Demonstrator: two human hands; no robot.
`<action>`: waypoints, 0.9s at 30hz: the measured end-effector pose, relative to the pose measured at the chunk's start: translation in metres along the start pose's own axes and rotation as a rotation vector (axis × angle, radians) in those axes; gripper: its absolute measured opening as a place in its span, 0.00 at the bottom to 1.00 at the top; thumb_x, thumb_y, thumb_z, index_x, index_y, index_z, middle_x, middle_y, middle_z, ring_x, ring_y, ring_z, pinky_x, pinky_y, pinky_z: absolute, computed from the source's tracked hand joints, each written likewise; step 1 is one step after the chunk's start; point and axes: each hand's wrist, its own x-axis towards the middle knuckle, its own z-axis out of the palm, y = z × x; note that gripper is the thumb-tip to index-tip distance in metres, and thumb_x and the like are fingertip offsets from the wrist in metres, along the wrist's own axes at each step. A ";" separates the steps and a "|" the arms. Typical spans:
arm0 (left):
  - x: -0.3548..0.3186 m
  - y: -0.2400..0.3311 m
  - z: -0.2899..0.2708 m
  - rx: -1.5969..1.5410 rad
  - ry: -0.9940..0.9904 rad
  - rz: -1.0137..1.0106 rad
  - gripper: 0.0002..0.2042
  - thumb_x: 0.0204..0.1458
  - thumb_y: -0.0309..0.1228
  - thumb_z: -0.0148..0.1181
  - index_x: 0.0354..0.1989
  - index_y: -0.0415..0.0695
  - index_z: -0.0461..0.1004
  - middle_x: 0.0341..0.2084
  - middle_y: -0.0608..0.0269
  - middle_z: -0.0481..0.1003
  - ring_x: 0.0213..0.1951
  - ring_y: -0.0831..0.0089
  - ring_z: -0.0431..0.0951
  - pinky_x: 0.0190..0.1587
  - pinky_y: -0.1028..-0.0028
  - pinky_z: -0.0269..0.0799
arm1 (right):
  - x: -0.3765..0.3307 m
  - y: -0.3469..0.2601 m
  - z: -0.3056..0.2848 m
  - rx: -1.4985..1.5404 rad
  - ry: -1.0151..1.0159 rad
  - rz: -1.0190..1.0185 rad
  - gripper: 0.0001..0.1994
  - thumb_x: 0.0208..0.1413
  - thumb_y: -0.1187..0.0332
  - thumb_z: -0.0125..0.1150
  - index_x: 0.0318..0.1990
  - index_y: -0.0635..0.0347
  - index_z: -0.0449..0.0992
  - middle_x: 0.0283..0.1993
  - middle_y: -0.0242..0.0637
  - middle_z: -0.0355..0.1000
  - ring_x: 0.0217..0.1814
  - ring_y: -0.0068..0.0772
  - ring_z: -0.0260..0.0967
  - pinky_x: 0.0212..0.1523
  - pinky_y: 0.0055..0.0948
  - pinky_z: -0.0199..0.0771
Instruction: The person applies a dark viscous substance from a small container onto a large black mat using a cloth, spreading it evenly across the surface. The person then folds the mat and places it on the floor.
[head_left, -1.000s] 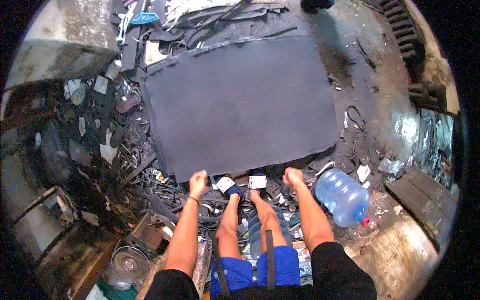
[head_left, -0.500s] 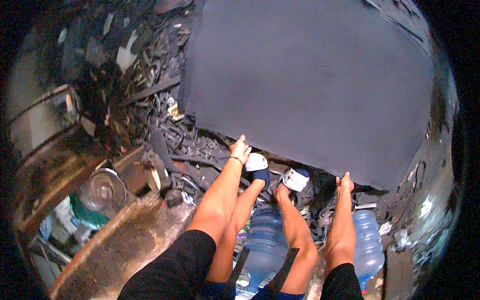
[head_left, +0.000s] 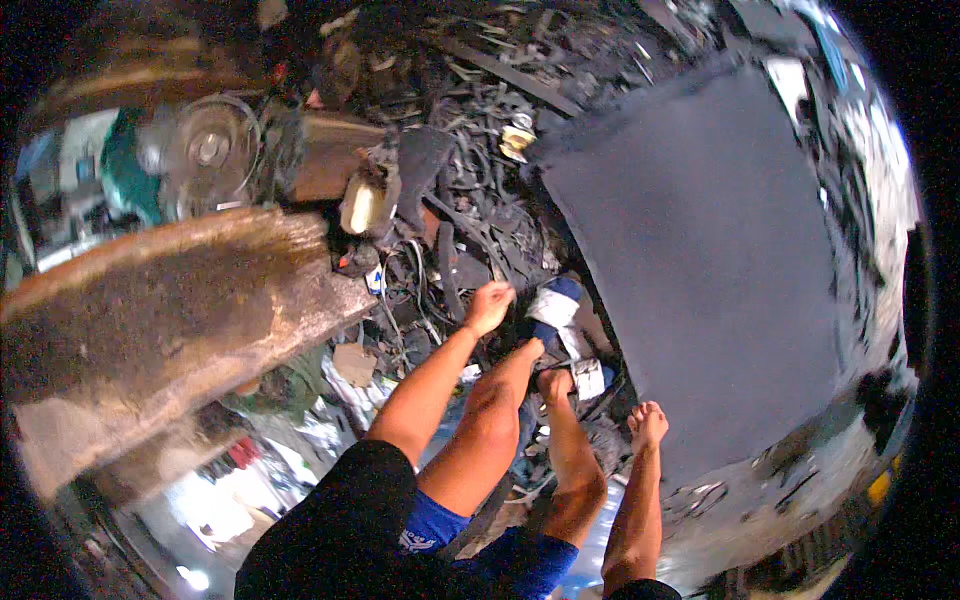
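Observation:
A large flat dark grey sheet (head_left: 710, 270) lies over a heap of black rubber-like scraps (head_left: 490, 200). My left hand (head_left: 490, 307) hovers left of the sheet, away from its edge, fingers curled and nothing seen in them. At the sheet's near edge, my right hand (head_left: 649, 424) is closed with its fingers bent in. It overlaps the sheet in the picture, but no part of the sheet shows inside the fist. Between my hands are my feet in white-and-blue footwear (head_left: 553, 305), close to the sheet's left edge.
A rough brown ledge (head_left: 190, 310) runs along the left. Beyond it stand a round fan-like object (head_left: 210, 150) and a green item (head_left: 128, 165). A pale yellowish container (head_left: 363, 203) sits by the scraps, and a crumpled yellow wrapper (head_left: 516, 138) lies near the sheet's far-left corner.
My left hand has come off the sheet's edge, and my right hand has curled up at the edge. The view has turned, so the sheet appears farther right and rotated. The blue water jugs no longer show clearly.

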 end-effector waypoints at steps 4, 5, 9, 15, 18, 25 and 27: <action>-0.032 -0.010 -0.130 0.119 0.375 0.082 0.10 0.52 0.33 0.58 0.39 0.41 0.74 0.28 0.58 0.78 0.32 0.71 0.79 0.36 0.73 0.74 | 0.025 -0.023 0.095 -0.519 0.117 -0.173 0.14 0.58 0.67 0.53 0.49 0.61 0.69 0.36 0.32 0.72 0.31 0.23 0.70 0.27 0.24 0.70; -0.026 0.005 -0.148 0.220 0.409 0.023 0.11 0.52 0.34 0.57 0.39 0.41 0.74 0.27 0.58 0.77 0.29 0.69 0.78 0.34 0.71 0.73 | 0.034 -0.026 0.117 -0.658 0.063 -0.262 0.14 0.58 0.67 0.53 0.49 0.62 0.69 0.36 0.34 0.72 0.31 0.24 0.70 0.27 0.24 0.70; 0.036 0.034 -0.244 0.237 0.564 0.139 0.16 0.53 0.35 0.57 0.48 0.41 0.68 0.33 0.53 0.75 0.34 0.61 0.76 0.38 0.65 0.71 | 0.037 0.011 0.307 -1.047 -0.304 -0.442 0.16 0.55 0.67 0.56 0.50 0.63 0.69 0.37 0.36 0.72 0.31 0.25 0.70 0.27 0.23 0.69; 0.195 0.038 -0.322 0.319 0.648 0.129 0.31 0.43 0.28 0.63 0.57 0.39 0.57 0.50 0.41 0.64 0.54 0.45 0.62 0.55 0.58 0.58 | 0.048 0.168 0.585 -1.171 -0.747 -0.459 0.14 0.51 0.67 0.63 0.42 0.65 0.71 0.30 0.37 0.75 0.30 0.31 0.72 0.31 0.30 0.71; 0.260 0.077 -0.301 0.449 0.556 0.315 0.21 0.44 0.30 0.62 0.49 0.44 0.67 0.44 0.45 0.70 0.50 0.46 0.67 0.53 0.59 0.63 | 0.130 0.192 0.655 -1.138 -0.705 -0.661 0.15 0.51 0.59 0.60 0.34 0.64 0.71 0.27 0.39 0.72 0.31 0.32 0.69 0.33 0.31 0.69; 0.199 0.000 -0.373 0.267 0.640 0.099 0.05 0.51 0.31 0.56 0.31 0.43 0.71 0.28 0.50 0.74 0.34 0.51 0.74 0.35 0.62 0.70 | 0.065 0.178 0.715 -1.629 -0.667 -0.371 0.16 0.44 0.54 0.61 0.32 0.58 0.79 0.29 0.43 0.77 0.31 0.41 0.75 0.32 0.37 0.73; 0.198 0.034 -0.366 0.107 0.679 0.061 0.09 0.52 0.35 0.57 0.34 0.43 0.71 0.28 0.51 0.74 0.31 0.51 0.75 0.33 0.62 0.71 | 0.120 0.120 0.684 -1.650 -0.557 -0.630 0.15 0.48 0.53 0.56 0.32 0.55 0.79 0.29 0.45 0.76 0.32 0.46 0.74 0.33 0.40 0.72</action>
